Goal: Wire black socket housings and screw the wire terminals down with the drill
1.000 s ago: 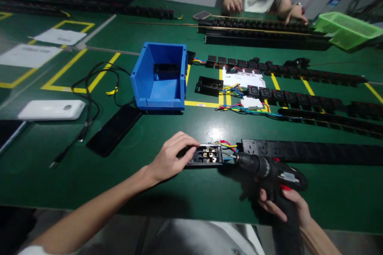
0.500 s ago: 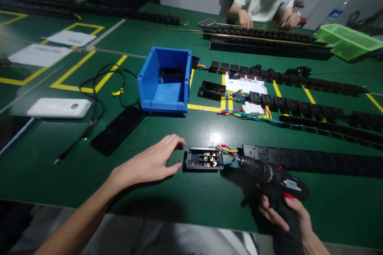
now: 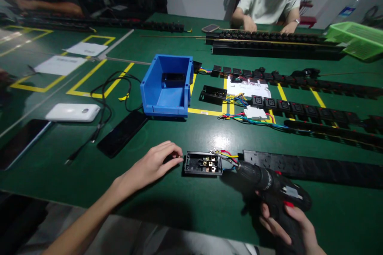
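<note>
Black housing (image 3: pixel 194 163), open-topped, rectangular, hard plastic: lay on the smooth green table (image 3: pixel 143 207) in front of me, between the two hands. Brass-coloured metal contacts showed in its right half. Red, yellow and blue wires (image 3: pixel 231 153) bridged its right end and a long matte black strip (image 3: pixel 314 169). The slim metal bit (image 3: pixel 224 158) crossed in front of these wires, partly blocking my view of them; contact with the housing, could not tell.

My right hand (image 3: pixel 306 225) was wrapped around the grip of the drill (image 3: pixel 269 181), forefinger side near the trigger, nose angled up and left. My left hand (image 3: pixel 157 161) sat low, just beside the housing's left end, forearm slanting in from lower left; thumb and forefinger nearly met, anything between them too small to tell.

Beyond: blue plastic bin (image 3: pixel 169 110), a black part inside; a second open housing (image 3: pixel 213 94) to its right. Leftward: dark phone (image 3: pixel 122 133), black cable (image 3: pixel 78 152), white rounded device (image 3: pixel 73 112). Far side: co-worker's hands at black rails (image 3: pixel 278 51), green mesh basket (image 3: pixel 356 40) nearby.
</note>
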A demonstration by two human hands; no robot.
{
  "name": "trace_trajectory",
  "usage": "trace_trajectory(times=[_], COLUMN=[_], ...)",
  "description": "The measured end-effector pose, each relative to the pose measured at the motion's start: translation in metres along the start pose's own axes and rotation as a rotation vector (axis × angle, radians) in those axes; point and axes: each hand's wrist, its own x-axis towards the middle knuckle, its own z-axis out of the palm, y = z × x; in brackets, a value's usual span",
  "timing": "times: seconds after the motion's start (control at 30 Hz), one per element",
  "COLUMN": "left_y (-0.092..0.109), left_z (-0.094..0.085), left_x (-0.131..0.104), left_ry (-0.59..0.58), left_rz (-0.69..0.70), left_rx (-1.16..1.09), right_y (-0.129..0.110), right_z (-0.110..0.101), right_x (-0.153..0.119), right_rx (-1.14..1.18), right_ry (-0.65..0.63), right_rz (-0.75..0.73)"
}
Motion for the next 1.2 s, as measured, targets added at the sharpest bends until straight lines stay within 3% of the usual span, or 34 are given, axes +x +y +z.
trace_trajectory(times=[0.23, 0.33, 0.5, 0.67, 0.93, 1.2], left_y=[0.034, 0.042, 0.041, 0.035, 0.025, 0.021], left_z=[-0.007, -0.004, 0.000, 0.004, 0.006, 0.004], left_x=[0.045, 0.067, 0.089, 0.089, 0.085, 0.082], left_ry=[-0.025, -0.051, -0.050, -0.010, 0.014, 0.041], left_rz=[0.253, 0.268, 0.220, 0.261, 0.366, 0.479], left_rx=[-0.170, -0.268, -0.385, -0.414, -0.482, -0.275], right_y=[-0.001, -0.001, -0.001, 0.003, 0.008, 0.009], right_z=[0.008, 0.010, 0.008, 0.003, -0.003, -0.007], right_x=[-0.002, -0.002, 0.000, 0.002, -0.001, -0.002], right_rx=[0.076, 0.077, 0.087, 0.114, 0.158, 0.067], right_ry=[0.014, -0.041, 0.002, -0.076, -0.039, 0.000], right_rz=[0.010, -0.026, -0.064, -0.081, -0.074, -0.041])
